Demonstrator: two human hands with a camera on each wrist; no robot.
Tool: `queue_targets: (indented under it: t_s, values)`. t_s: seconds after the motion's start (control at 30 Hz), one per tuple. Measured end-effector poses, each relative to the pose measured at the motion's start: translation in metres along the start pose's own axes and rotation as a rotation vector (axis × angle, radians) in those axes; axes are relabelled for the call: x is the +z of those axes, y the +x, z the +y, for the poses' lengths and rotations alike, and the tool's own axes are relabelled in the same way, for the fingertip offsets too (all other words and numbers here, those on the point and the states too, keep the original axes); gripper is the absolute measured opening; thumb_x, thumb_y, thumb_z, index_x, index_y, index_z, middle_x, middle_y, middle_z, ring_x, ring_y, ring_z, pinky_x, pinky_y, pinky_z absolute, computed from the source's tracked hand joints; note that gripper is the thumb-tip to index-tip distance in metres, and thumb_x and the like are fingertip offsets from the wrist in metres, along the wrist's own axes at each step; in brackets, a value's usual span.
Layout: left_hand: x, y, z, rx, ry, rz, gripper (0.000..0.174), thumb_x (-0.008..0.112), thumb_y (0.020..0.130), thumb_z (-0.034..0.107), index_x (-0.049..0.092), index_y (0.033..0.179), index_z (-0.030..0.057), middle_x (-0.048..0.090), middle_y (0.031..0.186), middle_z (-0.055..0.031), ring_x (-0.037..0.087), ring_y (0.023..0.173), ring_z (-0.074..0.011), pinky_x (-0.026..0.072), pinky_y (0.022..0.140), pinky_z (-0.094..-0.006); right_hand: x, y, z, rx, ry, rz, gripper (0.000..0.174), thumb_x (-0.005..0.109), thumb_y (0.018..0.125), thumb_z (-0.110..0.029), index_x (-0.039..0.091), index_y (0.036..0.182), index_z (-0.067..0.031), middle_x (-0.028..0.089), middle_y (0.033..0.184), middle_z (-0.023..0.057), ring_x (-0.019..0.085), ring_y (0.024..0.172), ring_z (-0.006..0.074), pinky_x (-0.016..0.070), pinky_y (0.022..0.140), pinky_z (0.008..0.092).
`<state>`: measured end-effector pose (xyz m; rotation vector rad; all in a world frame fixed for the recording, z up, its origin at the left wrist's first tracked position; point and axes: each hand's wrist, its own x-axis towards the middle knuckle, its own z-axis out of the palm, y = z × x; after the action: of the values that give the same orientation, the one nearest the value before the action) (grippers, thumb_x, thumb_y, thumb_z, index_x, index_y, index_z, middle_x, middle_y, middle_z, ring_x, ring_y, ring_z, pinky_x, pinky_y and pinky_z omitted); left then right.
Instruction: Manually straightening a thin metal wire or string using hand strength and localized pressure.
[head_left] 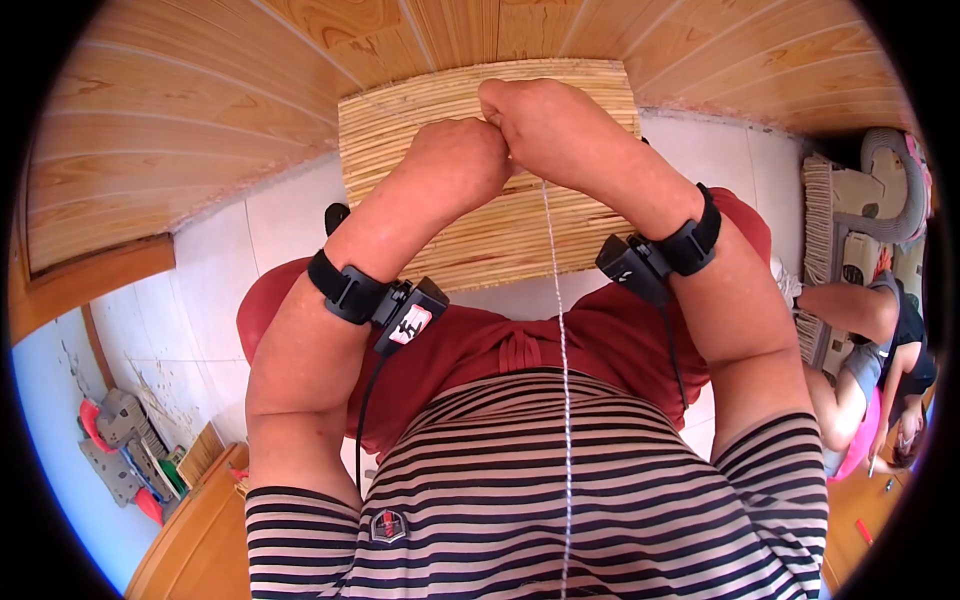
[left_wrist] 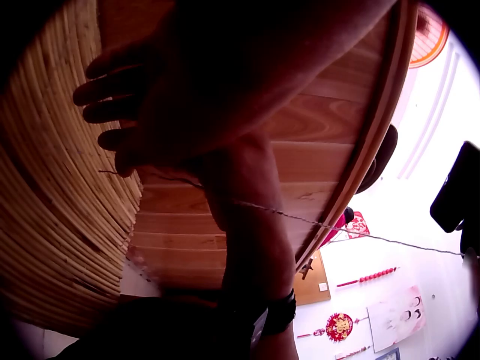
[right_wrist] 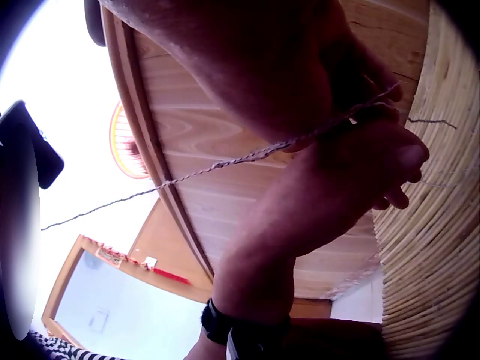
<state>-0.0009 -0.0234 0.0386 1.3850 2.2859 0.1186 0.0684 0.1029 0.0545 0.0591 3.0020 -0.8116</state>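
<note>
Over the far reed mat (head_left: 400,130), left hand (head_left: 455,165) and right hand (head_left: 540,120) meet, both pinching the string (head_left: 562,330), which runs taut from the pinch toward the near striped shirt (head_left: 640,500).

A wall of light brown wooden planks (head_left: 180,110) stands at the back. The floor (head_left: 215,270) is made of white tiles. Red and grey tools (head_left: 120,445) lie in the left corner, beside a wooden cupboard (head_left: 195,550). Another person (head_left: 880,350) sits on the right. Red decorations (left_wrist: 339,327) hang on a bright white wall (left_wrist: 420,195).
</note>
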Motion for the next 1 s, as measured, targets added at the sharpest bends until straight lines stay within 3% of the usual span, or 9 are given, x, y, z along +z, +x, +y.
queue_targets:
  t_s: [0.6,0.67,1.0]
  values:
    - [-0.0017,-0.0031,0.0008,0.022,0.025,-0.064,0.037,0.057,0.085,0.04,0.069,0.086,0.0042,0.068,0.086,-0.0179,0.064,0.083,-0.0354,0.0497,0.071,-0.0457,-0.0008,-0.0038,-0.0062,-0.009,-0.065,-0.039,0.02,0.058,0.074,-0.006,0.061,0.092,0.0005,0.066,0.082,0.021,0.064,0.081,0.038,0.051,0.07,0.0471]
    - [-0.0041,-0.005,0.0034,0.044,0.076,-0.063,0.026,0.058,0.084,0.026,0.069,0.085,0.0028,0.069,0.084,-0.0143,0.067,0.08,-0.0298,0.0517,0.067,-0.0416,-0.0017,-0.0047,-0.0064,-0.022,-0.066,-0.038,0.02,0.058,0.074,-0.006,0.061,0.093,0.0005,0.066,0.082,0.0208,0.065,0.082,0.0377,0.0512,0.07,0.0469]
    - [-0.0026,-0.0042,0.0042,0.041,0.082,-0.069,0.028,0.059,0.083,0.029,0.069,0.087,0.0037,0.069,0.087,-0.0135,0.067,0.082,-0.0289,0.052,0.068,-0.0416,0.0013,-0.0083,-0.0038,-0.115,-0.104,0.021,0.021,0.059,0.074,-0.006,0.061,0.094,0.0003,0.067,0.086,0.0201,0.065,0.083,0.0364,0.0518,0.071,0.0454]
